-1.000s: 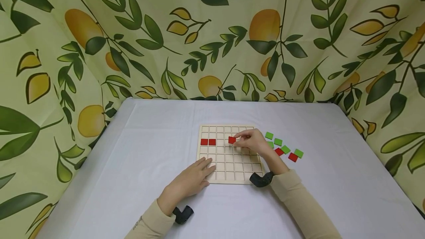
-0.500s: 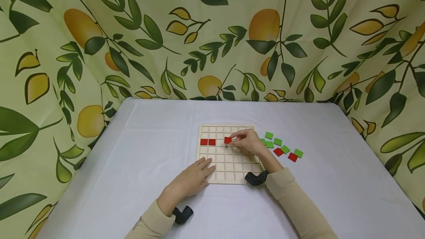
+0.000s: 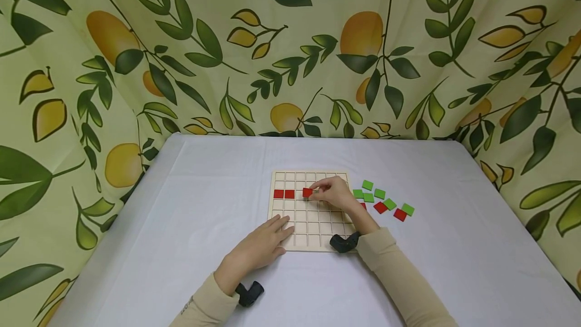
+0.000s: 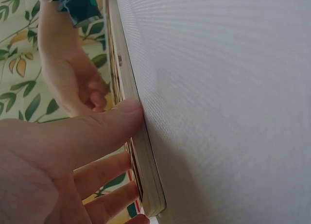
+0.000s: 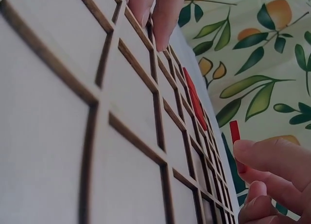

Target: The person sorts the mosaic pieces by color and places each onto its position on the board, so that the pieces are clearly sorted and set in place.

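A pale wooden grid board (image 3: 313, 226) lies on the table. My left hand (image 3: 260, 245) rests at its near left corner with fingers straight, spread over the surface; in the left wrist view the thumb (image 4: 104, 129) touches the board's side edge (image 4: 141, 156). Between thumb and fingertips, my right hand (image 3: 335, 193) pinches a red square tile (image 3: 307, 193) above the third row. The right wrist view shows this tile (image 5: 235, 136) edge-on, apart from the board. Two red tiles (image 3: 284, 194) sit side by side in cells at the row's left end.
Several loose green tiles (image 3: 379, 194) and a few red tiles (image 3: 400, 215) lie on the white tablecloth (image 3: 454, 246) right of the board. Black wrist devices (image 3: 250, 294) sit at both cuffs. A fruit-patterned curtain (image 3: 290, 64) surrounds the table behind and at the sides.
My right hand has moved left across the board with the pinched red tile, closer to the two placed ones. More loose tiles show behind the wrist. My left hand has stayed put.
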`<state>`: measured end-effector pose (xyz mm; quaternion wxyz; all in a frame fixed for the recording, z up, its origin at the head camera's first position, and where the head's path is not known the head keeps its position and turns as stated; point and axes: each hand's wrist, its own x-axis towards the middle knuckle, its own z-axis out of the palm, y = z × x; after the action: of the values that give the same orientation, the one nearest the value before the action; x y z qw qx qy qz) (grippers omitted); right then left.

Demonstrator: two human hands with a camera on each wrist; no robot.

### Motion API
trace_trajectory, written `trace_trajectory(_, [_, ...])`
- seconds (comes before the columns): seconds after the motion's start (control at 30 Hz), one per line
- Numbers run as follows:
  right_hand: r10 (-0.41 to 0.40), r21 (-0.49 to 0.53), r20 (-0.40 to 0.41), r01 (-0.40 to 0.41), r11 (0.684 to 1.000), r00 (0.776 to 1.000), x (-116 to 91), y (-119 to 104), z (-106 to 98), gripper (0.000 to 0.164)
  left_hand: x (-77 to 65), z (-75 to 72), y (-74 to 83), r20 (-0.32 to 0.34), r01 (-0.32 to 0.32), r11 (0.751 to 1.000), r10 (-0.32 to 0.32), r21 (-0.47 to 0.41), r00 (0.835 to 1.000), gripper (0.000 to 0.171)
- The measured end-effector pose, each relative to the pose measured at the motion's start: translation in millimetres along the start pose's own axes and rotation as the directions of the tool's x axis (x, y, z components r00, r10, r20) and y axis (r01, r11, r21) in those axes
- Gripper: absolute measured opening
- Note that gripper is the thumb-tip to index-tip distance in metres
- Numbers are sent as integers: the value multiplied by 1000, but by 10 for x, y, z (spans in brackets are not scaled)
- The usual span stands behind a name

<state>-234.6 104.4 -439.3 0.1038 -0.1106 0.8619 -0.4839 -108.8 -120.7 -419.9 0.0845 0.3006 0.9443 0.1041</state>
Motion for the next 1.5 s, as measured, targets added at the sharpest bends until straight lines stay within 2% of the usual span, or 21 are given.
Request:
trace_trajectory(0.4, [39, -12, 7, -39, 999, 999, 68, 3, 85, 25, 6, 0, 0, -2, 3, 1000, -3, 6, 1000, 48])
trace_trajectory(0.83, [81, -32, -20, -82, 996, 997, 116, -55, 139, 24, 17, 16, -13, -5, -3, 1000, 3, 22, 1000, 48])
trace_trajectory(1.5, [82, -79, -41, -85, 993, 996, 166, -30, 185, 25, 8, 11, 0, -5, 8, 1000, -8, 1, 1000, 48])
